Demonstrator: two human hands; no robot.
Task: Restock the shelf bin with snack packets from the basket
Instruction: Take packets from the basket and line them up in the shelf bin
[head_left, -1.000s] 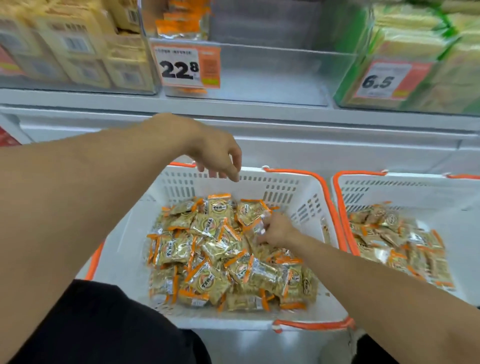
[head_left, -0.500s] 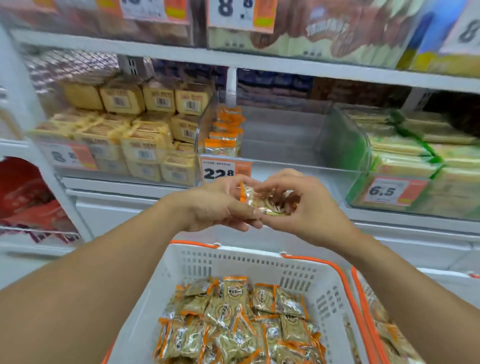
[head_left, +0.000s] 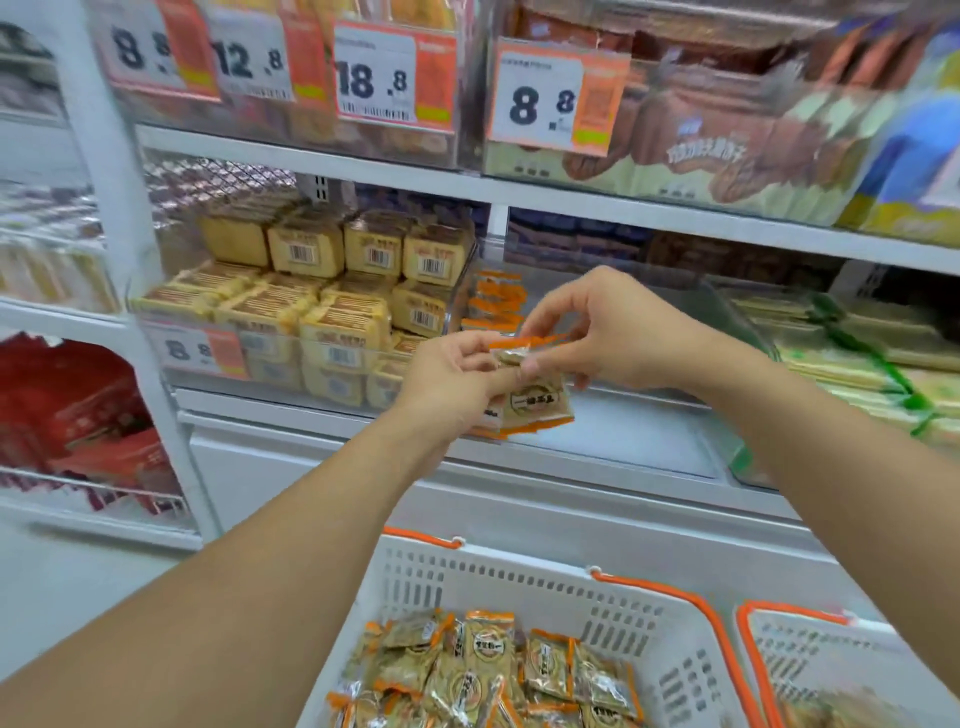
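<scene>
The left hand (head_left: 452, 379) and right hand (head_left: 608, 332) meet before the clear plastic shelf bin (head_left: 649, 415), both pinching small orange-edged snack packets (head_left: 530, 400) held in the air at the bin's front. Below, the white plastic basket with orange handles (head_left: 519, 587) holds more such packets.

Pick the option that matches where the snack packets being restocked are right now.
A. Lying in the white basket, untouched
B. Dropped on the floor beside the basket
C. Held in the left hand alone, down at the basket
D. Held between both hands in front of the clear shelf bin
D: the left hand and the right hand both pinch the snack packets up at the clear shelf bin, above the white basket.
</scene>
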